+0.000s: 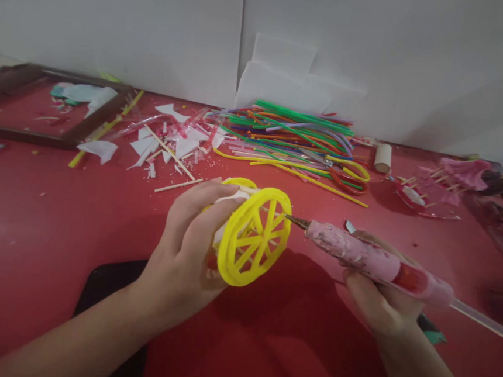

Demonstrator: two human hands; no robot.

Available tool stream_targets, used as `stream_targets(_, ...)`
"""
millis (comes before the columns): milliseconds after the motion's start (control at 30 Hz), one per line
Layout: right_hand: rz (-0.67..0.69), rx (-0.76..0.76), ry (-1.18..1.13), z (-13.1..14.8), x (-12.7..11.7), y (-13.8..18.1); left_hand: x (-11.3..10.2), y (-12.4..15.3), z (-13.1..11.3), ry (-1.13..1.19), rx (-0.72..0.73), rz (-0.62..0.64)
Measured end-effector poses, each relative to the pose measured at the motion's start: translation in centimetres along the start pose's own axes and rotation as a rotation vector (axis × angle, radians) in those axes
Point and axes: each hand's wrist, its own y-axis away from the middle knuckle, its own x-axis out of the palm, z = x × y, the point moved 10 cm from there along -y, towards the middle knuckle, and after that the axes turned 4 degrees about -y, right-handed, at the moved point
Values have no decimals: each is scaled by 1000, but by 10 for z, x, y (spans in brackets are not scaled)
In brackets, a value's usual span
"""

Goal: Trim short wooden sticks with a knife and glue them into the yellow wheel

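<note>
My left hand (187, 247) is closed around a craft piece made of two yellow pipe-cleaner wheels (254, 235) with spokes, joined by a white core. It holds the piece just above the red table (55, 212). My right hand (378, 299) grips a pink glue gun (372, 261), smeared with dried glue. A clear glue stick pokes out of the gun's back. The metal nozzle of the gun points left and touches the rim of the nearer wheel.
A heap of coloured pipe cleaners (295, 139) lies behind the wheels, with white paper scraps and wooden sticks (171, 146) to its left. A dark wooden frame (51, 106) sits far left. A cardboard roll (383, 157) and pink craft bits (436, 187) lie to the right. A black phone-like slab (105, 293) rests under my left forearm.
</note>
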Motion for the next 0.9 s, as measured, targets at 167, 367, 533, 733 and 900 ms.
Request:
stream_targets(167, -1, 24, 24, -2, -1, 1, -1, 0, -3, -3, 18, 4)
stream_targets(367, 6, 22, 29, -3, 0, 0, -2, -2, -7, -17, 37, 16)
stream_targets(533, -18, -2, 39, 5, 0, -4, -2, -2, -7, -19, 50, 11)
stream_targets(733, -48, -112, 24, 23, -1, -11, -1, 0, -8, -52, 78, 14)
stream_targets(900, -116, -129, 103, 18, -9, -7, 1, -1, -8, -39, 69, 46)
